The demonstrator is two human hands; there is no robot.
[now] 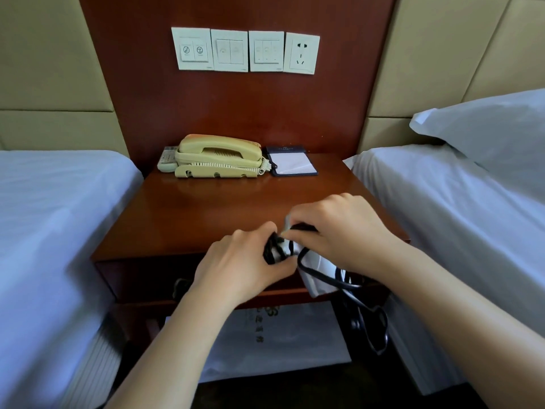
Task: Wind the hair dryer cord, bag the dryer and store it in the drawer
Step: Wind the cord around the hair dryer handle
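Gripping the white plastic hair dryer (321,264) with our right hand (339,231), we pinch its black cord (351,286) with our left hand (236,261); slack hangs toward five o'clock

A single wide-angle camera worn on the head looked forward and down at the table (206,208) between the left bed (44,216) and right bed (457,208), close behind the left hand (236,264) and right hand (339,231), facing the wall panel (236,107).

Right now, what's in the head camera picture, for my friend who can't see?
A left hand and a right hand grip a white hair dryer and its black cord at the front edge of a wooden nightstand. A cream telephone and a notepad sit behind.
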